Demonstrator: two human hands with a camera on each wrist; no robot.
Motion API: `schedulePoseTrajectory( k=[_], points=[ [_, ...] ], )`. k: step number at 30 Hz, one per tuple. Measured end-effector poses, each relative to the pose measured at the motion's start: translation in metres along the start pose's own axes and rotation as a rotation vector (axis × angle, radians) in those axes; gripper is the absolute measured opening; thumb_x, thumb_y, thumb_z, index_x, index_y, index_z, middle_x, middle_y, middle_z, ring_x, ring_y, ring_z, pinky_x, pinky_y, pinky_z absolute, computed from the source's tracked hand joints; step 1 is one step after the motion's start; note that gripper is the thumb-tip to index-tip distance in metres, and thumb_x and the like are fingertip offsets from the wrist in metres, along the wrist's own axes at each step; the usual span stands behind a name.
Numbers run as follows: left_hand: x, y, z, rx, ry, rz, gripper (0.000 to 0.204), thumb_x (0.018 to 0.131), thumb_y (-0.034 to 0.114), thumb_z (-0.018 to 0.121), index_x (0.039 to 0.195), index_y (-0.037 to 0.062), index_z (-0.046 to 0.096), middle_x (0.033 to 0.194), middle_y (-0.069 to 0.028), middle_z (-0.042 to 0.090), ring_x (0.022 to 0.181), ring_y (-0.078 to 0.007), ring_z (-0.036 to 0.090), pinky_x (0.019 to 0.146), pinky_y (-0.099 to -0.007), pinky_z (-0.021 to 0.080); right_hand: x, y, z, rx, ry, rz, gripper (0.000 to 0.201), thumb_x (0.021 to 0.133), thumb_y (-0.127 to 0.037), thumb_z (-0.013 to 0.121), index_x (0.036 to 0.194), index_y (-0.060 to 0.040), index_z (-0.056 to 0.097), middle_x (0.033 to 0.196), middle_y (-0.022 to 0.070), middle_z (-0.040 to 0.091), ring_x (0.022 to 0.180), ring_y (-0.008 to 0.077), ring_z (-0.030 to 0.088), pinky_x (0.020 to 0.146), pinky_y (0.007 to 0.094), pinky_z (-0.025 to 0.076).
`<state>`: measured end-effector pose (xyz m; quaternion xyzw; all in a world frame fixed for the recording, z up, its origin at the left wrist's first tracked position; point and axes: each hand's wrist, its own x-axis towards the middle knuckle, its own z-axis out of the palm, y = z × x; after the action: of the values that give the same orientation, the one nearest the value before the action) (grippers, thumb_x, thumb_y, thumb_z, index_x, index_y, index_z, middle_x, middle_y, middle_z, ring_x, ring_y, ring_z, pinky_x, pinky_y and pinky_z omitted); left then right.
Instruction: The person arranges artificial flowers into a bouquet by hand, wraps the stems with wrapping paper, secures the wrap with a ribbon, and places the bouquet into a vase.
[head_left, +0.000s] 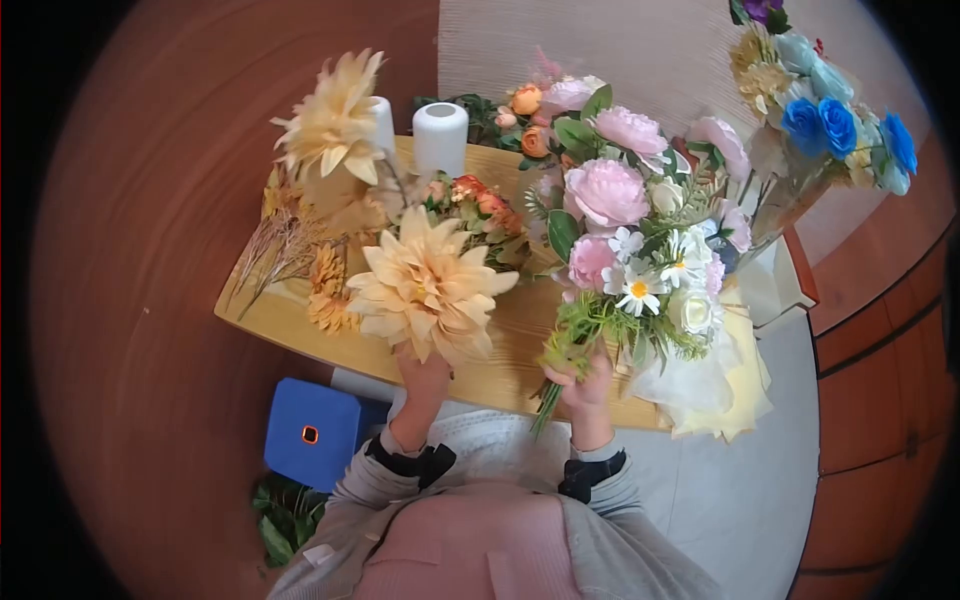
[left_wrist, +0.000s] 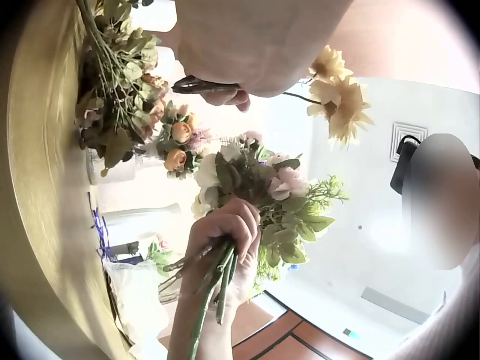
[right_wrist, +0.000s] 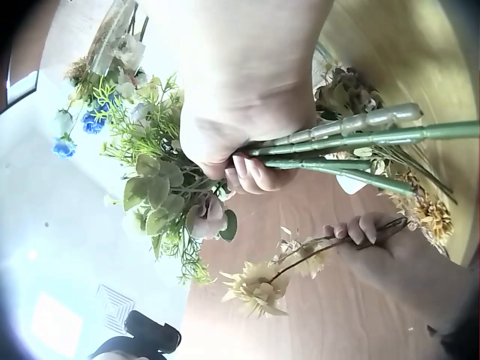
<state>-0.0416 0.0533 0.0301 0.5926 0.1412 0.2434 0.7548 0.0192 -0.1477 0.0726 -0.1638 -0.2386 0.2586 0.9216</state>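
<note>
My left hand (head_left: 425, 382) grips the brown stem of a spray with two big pale-peach artificial dahlias (head_left: 425, 285), one facing the head camera and one farther back. In the right wrist view its fingers curl round that stem (right_wrist: 307, 259). My right hand (head_left: 588, 380) holds a full bouquet (head_left: 612, 195) of pink peonies, white roses, daisies and greenery upright over the table's near edge. Its thick green stems (right_wrist: 360, 141) stick out past the fist in the right wrist view. The two hands are apart, side by side.
On the wooden table (head_left: 525, 365) lie orange-red flowers (head_left: 490, 205), golden flowers (head_left: 328, 290) and dried sprigs. A white vase (head_left: 440, 145) stands behind. Pale wrapping paper (head_left: 725, 385) hangs over the right corner; blue roses (head_left: 820, 125) rise beyond. A blue box (head_left: 312, 420) sits below left.
</note>
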Motion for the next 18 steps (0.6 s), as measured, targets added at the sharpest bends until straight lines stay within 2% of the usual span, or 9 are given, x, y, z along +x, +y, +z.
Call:
schedulePoseTrajectory(
  k=[2, 3, 5, 7, 9, 11, 13, 16, 18],
  points=[
    [0.001, -0.013, -0.001, 0.236, 0.085, 0.325, 0.016, 0.081, -0.001, 0.052, 0.097, 0.0008, 0.053, 0.081, -0.0050, 0.056, 0.057, -0.0090, 0.052, 0.045, -0.0215, 0.041, 0.004, 0.002, 0.005, -0.045, -0.023, 0.007, 0.033, 0.092, -0.034, 0.049, 0.108, -0.0049, 0.049, 0.082, 0.0007, 0.049, 0.048, 0.0038, 0.031, 0.040, 0.0169, 0.025],
    [0.000, -0.001, 0.003, 0.244, 0.110, 0.328, 0.016, 0.081, -0.001, 0.052, 0.097, 0.0008, 0.053, 0.081, -0.0050, 0.056, 0.057, -0.0090, 0.052, 0.045, -0.0215, 0.041, 0.004, 0.003, 0.007, -0.033, -0.034, 0.028, 0.033, 0.092, -0.034, 0.049, 0.108, -0.0049, 0.049, 0.082, 0.0007, 0.049, 0.048, 0.0038, 0.031, 0.040, 0.0169, 0.025],
    [0.008, 0.035, 0.012, -0.181, 0.143, 0.229, 0.010, 0.088, 0.006, 0.052, 0.097, 0.0006, 0.054, 0.075, -0.0013, 0.055, 0.055, -0.0053, 0.047, 0.045, -0.0199, 0.038, 0.002, 0.002, 0.009, -0.080, 0.065, -0.005, 0.034, 0.092, -0.035, 0.048, 0.108, -0.0048, 0.048, 0.079, 0.0000, 0.048, 0.048, 0.0036, 0.031, 0.039, 0.0168, 0.024],
    [0.025, 0.043, -0.005, -0.171, 0.136, 0.189, 0.011, 0.091, 0.010, 0.051, 0.097, 0.0011, 0.054, 0.073, -0.0004, 0.054, 0.056, -0.0048, 0.046, 0.047, -0.0189, 0.037, 0.000, -0.001, 0.007, -0.131, 0.039, 0.009, 0.035, 0.092, -0.035, 0.048, 0.109, -0.0043, 0.047, 0.076, -0.0011, 0.045, 0.049, 0.0036, 0.030, 0.040, 0.0167, 0.024],
    [0.036, 0.043, -0.030, -0.161, 0.119, 0.144, 0.014, 0.093, 0.013, 0.050, 0.097, 0.0016, 0.055, 0.071, 0.0006, 0.054, 0.056, -0.0043, 0.045, 0.048, -0.0179, 0.036, -0.006, -0.002, 0.000, -0.176, 0.045, -0.086, 0.035, 0.092, -0.033, 0.049, 0.110, -0.0036, 0.046, 0.073, -0.0024, 0.040, 0.050, 0.0037, 0.031, 0.041, 0.0163, 0.024],
    [0.045, 0.034, -0.057, 0.094, 0.210, 0.225, 0.017, 0.093, 0.017, 0.050, 0.098, 0.0015, 0.056, 0.072, 0.0015, 0.053, 0.059, -0.0036, 0.045, 0.052, -0.0169, 0.036, -0.004, -0.004, 0.003, -0.185, 0.033, -0.098, 0.034, 0.093, -0.032, 0.048, 0.110, -0.0029, 0.046, 0.071, -0.0033, 0.036, 0.051, 0.0037, 0.030, 0.042, 0.0161, 0.025],
    [0.049, 0.032, -0.081, 0.092, 0.252, 0.234, 0.018, 0.093, 0.018, 0.051, 0.098, 0.0012, 0.058, 0.071, 0.0018, 0.053, 0.061, -0.0032, 0.045, 0.053, -0.0164, 0.036, -0.002, -0.007, 0.004, -0.260, -0.017, -0.122, 0.033, 0.093, -0.031, 0.047, 0.110, -0.0027, 0.046, 0.071, -0.0035, 0.036, 0.050, 0.0038, 0.028, 0.041, 0.0165, 0.024],
    [0.054, 0.033, -0.117, 0.178, 0.422, 0.248, 0.020, 0.093, 0.018, 0.050, 0.098, 0.0000, 0.059, 0.071, 0.0017, 0.053, 0.061, -0.0039, 0.047, 0.053, -0.0171, 0.037, -0.004, -0.008, 0.005, -0.301, 0.038, -0.163, 0.033, 0.094, -0.032, 0.046, 0.111, -0.0031, 0.046, 0.070, -0.0036, 0.035, 0.049, 0.0037, 0.026, 0.041, 0.0167, 0.023],
    [0.060, 0.042, -0.138, 0.454, 0.618, 0.435, 0.020, 0.093, 0.016, 0.051, 0.097, -0.0013, 0.060, 0.070, -0.0019, 0.056, 0.060, -0.0063, 0.050, 0.054, -0.0210, 0.041, -0.002, -0.010, 0.006, -0.328, 0.009, -0.161, 0.033, 0.094, -0.032, 0.045, 0.112, -0.0041, 0.045, 0.069, -0.0039, 0.035, 0.048, 0.0033, 0.024, 0.040, 0.0167, 0.022]
  ],
)
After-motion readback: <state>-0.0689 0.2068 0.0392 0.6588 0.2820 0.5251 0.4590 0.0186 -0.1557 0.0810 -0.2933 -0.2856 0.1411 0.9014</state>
